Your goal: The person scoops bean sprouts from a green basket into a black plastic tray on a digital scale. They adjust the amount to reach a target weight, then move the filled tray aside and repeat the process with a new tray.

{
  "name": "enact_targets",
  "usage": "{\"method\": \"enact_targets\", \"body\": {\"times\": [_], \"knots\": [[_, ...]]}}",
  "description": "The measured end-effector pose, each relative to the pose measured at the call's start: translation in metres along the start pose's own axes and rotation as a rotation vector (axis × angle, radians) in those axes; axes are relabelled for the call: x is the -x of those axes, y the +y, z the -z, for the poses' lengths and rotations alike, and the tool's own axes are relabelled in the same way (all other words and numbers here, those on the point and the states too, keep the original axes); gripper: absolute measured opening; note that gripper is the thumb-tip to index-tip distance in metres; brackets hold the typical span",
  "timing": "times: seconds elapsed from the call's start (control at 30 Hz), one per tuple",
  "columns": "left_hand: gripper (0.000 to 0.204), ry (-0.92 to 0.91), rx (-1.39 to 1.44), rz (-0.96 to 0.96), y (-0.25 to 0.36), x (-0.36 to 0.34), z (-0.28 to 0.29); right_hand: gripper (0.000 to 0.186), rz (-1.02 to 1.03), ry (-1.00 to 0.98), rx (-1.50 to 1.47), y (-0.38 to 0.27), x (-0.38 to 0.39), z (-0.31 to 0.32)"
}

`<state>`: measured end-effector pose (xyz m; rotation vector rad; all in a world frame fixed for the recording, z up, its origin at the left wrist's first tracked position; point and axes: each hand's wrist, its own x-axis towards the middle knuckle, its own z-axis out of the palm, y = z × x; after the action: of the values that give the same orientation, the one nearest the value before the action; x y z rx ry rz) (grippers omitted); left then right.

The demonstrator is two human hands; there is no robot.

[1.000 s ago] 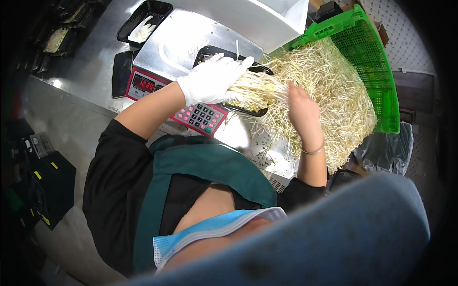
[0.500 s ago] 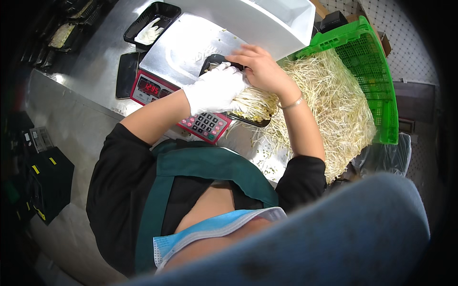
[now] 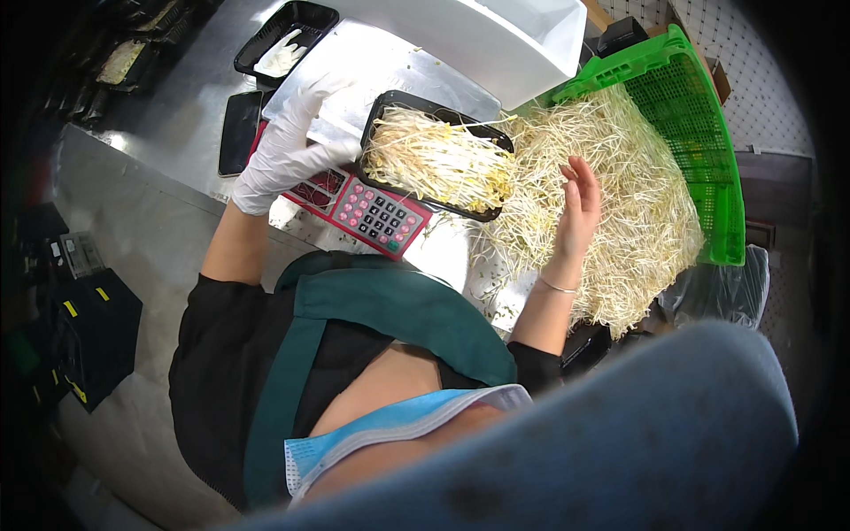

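Note:
A black plastic tray filled with bean sprouts rests on the metal pan of a weighing scale. My left hand, in a white glove, hovers left of the tray over the scale's red keypad panel. Its thumb and fingers are spread, with nothing between them. To the right of the tray, my bare right hand is raised above a large heap of loose sprouts. Its fingers are apart and slightly bent, and it holds nothing.
A green crate lies tipped behind the heap. A white bin stands beyond the scale. At the far left are another black tray holding a white glove, and a dark phone-like slab. Black boxes sit lower left.
Both hands have come off the sprouts in the tray. The left moved left over the scale's display; the right moved right and nearer, above the heap. The tray is now uncovered.

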<state>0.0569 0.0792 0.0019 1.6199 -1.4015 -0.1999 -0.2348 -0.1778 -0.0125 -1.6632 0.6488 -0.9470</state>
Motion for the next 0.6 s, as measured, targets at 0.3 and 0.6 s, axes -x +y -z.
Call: {"method": "enact_targets", "body": {"times": [0.3,0.6], "knots": [[0.075,-0.340,-0.449,-0.249,0.031,-0.045,-0.072,0.049,0.429,-0.389,0.811,-0.034,0.007,-0.121],[0.074,-0.441,-0.370,-0.156,0.025,-0.040,-0.075,0.058,0.573,-0.529,0.993,-0.047,-0.003,-0.085]]}}
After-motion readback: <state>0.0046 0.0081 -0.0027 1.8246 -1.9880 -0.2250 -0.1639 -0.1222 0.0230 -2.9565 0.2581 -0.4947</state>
